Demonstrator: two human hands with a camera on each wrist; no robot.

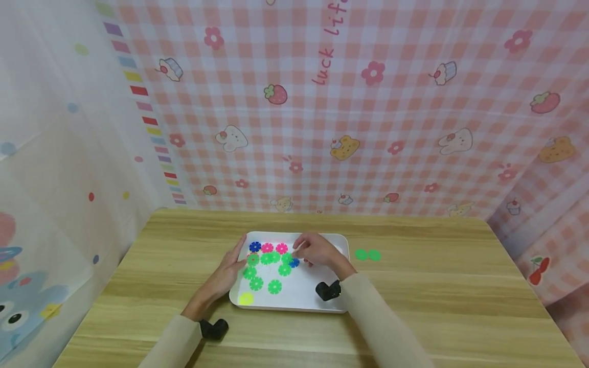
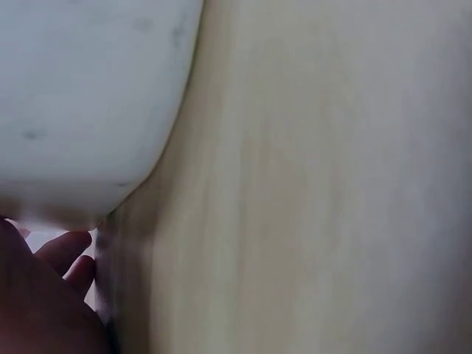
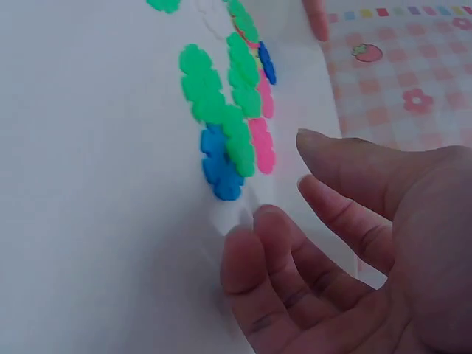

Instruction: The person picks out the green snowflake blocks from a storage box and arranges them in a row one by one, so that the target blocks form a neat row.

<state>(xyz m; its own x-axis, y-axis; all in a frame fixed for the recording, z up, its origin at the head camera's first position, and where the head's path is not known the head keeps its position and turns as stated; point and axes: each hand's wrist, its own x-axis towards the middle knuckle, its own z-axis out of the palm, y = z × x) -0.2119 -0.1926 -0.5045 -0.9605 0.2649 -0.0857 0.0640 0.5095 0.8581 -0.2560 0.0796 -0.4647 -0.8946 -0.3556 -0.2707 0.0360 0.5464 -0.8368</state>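
Note:
A white tray (image 1: 313,301) lies on the table, holding several notched plastic snowflake discs. The green discs (image 1: 274,286) are scattered over its left half. Two pink discs (image 1: 281,248) and a dark blue disc (image 1: 255,247) lie along the far side, a yellow disc (image 1: 246,298) in the near left corner. My left hand (image 1: 225,271) holds the tray's left side, thumb at the rim. Above the tray hovers my right hand (image 1: 317,249), its thumb apart from its loosely bent fingers. Near its fingertips lie a blue disc (image 3: 221,164) and an overlapping green disc (image 3: 240,144).
Two green discs (image 1: 368,254) lie on the wooden table (image 1: 428,286), right of the tray. Behind the table hangs a pink checked cloth (image 1: 313,168). A black wrist camera (image 1: 328,291) sits on the right wrist, another black one (image 1: 214,329) on the left.

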